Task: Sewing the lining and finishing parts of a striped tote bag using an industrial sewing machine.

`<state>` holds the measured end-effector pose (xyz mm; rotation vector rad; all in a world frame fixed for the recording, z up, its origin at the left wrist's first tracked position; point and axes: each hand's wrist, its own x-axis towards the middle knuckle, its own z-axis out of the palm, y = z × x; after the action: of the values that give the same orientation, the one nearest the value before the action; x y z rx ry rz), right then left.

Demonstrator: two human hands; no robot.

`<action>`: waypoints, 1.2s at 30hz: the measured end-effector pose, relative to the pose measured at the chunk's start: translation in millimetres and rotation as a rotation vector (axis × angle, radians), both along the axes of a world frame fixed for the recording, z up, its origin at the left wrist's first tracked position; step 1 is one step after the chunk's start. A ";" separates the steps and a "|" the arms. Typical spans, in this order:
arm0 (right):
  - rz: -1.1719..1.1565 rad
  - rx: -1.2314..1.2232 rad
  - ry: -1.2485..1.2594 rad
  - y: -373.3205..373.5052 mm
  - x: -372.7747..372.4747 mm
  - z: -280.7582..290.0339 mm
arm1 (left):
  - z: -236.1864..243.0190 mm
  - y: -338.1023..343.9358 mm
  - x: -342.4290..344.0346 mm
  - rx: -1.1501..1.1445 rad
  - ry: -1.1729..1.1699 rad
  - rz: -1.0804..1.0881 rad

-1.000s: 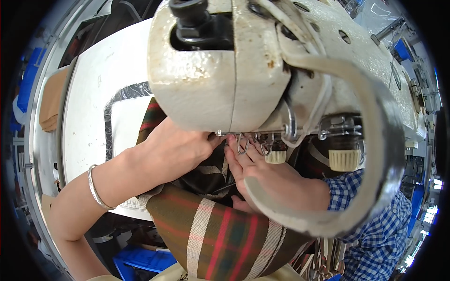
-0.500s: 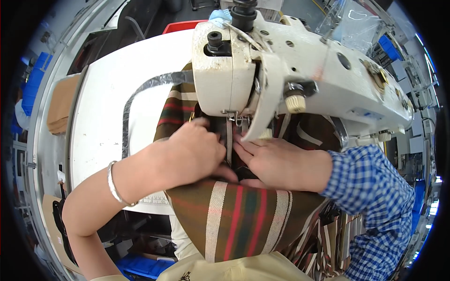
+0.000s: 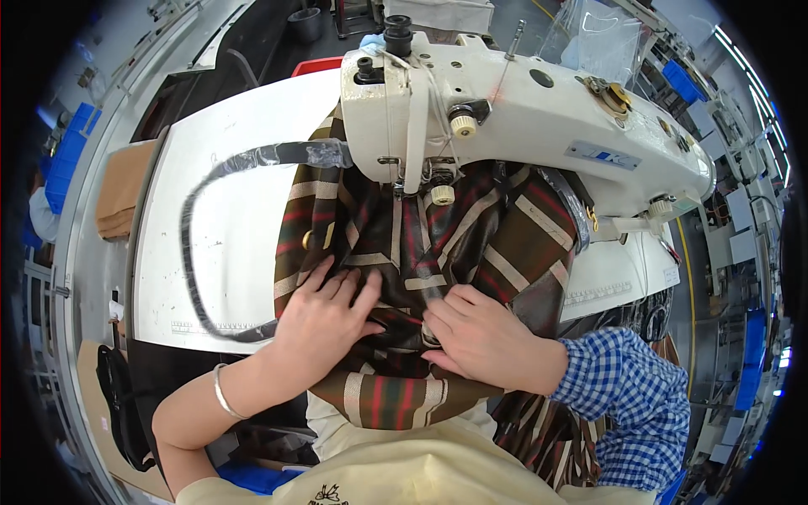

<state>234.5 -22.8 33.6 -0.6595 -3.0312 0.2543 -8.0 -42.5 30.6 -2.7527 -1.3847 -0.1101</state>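
A brown bag (image 3: pixel 526 268) with cream, red and green stripes and a dark glossy lining lies bunched beneath the head of a white sewing machine (image 3: pixel 522 93). My left hand (image 3: pixel 324 316) rests on the lining at the bag's left side, fingers spread and thumb apart. Opposite it, my right hand (image 3: pixel 484 337) pinches a fold of the bag, with its thumb below the fingers. A narrow light strip (image 3: pixel 425 282) runs across the lining between the hands. From the bag's left side loops a black strap (image 3: pixel 195 252) in clear film. Near it shows a brass fitting (image 3: pixel 316 237).
The white machine table (image 3: pixel 236 126) spreads to the left, with a printed ruler along its near edge. Brown panels (image 3: pixel 126 189) are stacked beyond its left rim. A red tray (image 3: pixel 316 66) sits behind the machine. More striped fabric (image 3: pixel 547 438) hangs at my lower right.
Both hands have drawn back toward me from beside the needle and moved apart. The bag has come nearer with its lining now widely exposed. My view has shifted back, showing more of the machine.
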 end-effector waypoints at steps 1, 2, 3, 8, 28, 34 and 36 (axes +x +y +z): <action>-0.007 0.000 0.003 -0.8 -3.3 -1.9 | 1.8 -1.7 4.6 0.000 0.003 -0.007; -0.046 0.058 0.052 -1.9 -6.7 -3.4 | 4.9 -3.4 8.2 0.032 0.040 -0.058; -0.086 0.111 0.102 -2.7 -9.6 -5.6 | 7.3 -5.2 9.4 0.058 0.077 -0.110; -0.032 0.061 -0.020 -4.9 -15.2 -12.3 | 6.8 -5.4 9.5 0.001 0.066 -0.264; 0.122 0.126 0.102 28.3 -0.8 21.1 | 35.2 1.7 12.8 -0.068 0.160 -0.224; 0.063 0.013 -0.017 25.3 0.0 5.0 | 23.7 -1.7 -3.4 -0.176 0.032 -0.234; 0.027 -0.016 0.032 26.1 0.7 6.7 | 27.8 3.8 1.4 -0.139 -0.054 -0.332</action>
<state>235.1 3.4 40.3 -0.6096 -3.0125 0.2870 -6.6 -38.7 58.4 -3.0948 -0.9657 -0.1069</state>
